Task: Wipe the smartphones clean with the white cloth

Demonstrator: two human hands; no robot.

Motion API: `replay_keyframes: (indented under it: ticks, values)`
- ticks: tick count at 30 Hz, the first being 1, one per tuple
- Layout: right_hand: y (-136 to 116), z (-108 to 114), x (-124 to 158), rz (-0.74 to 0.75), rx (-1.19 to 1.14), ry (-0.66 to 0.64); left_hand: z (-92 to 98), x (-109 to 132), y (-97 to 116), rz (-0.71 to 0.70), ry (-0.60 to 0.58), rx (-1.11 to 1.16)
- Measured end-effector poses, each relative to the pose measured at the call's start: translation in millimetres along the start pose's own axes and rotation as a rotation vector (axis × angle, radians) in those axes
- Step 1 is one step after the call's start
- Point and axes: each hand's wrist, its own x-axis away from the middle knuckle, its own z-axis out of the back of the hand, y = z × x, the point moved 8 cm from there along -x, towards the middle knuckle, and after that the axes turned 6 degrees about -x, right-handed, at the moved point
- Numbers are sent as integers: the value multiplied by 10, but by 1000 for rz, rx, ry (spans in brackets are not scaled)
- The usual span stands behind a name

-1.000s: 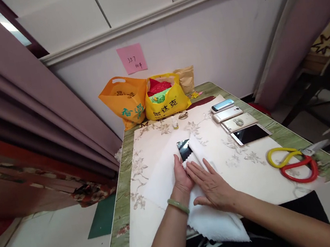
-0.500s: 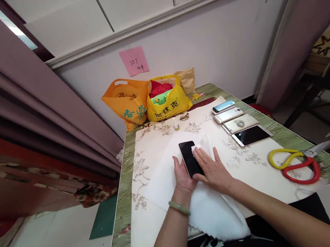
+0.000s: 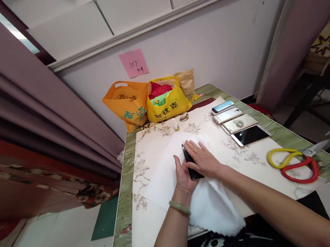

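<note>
A black smartphone [image 3: 194, 171] lies in my left hand [image 3: 183, 178], its dark screen facing up. The thumb of that hand is raised along the phone's left side, and the fingers are hidden underneath. My right hand [image 3: 203, 160] lies across the upper part of the screen with fingers stretched, pressing the white fleecy cloth [image 3: 215, 210] against it; how much cloth sits under the palm is hidden. The rest of the cloth spreads under both hands and hangs towards my lap. A green bangle [image 3: 180, 208] circles my left wrist.
Several phones [image 3: 251, 135] lie in a row on the right of the table [image 3: 122, 244]. Scissors with yellow and red handles [image 3: 299, 164] rest nearer me. A small bottle [image 3: 176, 125], an orange bag [image 3: 128, 104] and a filled yellow bag [image 3: 168, 106] stand at the back.
My right hand has slid up and left over the screen, covering its upper part. The cloth has shifted with it, and the phone has moved slightly right.
</note>
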Motion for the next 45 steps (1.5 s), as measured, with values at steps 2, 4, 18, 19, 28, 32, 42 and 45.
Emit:
replay_keyframes:
  ticks: [2, 4, 18, 19, 28, 32, 42, 45]
  values:
    - [63, 10, 87, -38, 11, 33, 5, -2, 6, 4, -3, -10]
    - [-24, 5, 295, 16, 40, 55, 67, -10, 29, -11, 46, -9]
    - [-77, -10, 15, 60, -50, -30, -53, 1, 22, -19, -19, -13]
    - [-22, 0, 8, 17, -49, -10, -76, 5, 27, -27, -51, -12]
    - [-306, 180, 691, 192, -216, -53, 82, -12, 36, 2, 37, -30]
    - [-79, 463, 487, 176, -372, 143, 83, -41, 26, 6, 60, -30]
    - [-92, -174, 57, 14, -58, 18, 146, -73, 24, 8, -21, 50]
    - [-204, -200, -91, 4, -103, -43, 178, -100, 56, -13, -41, 39]
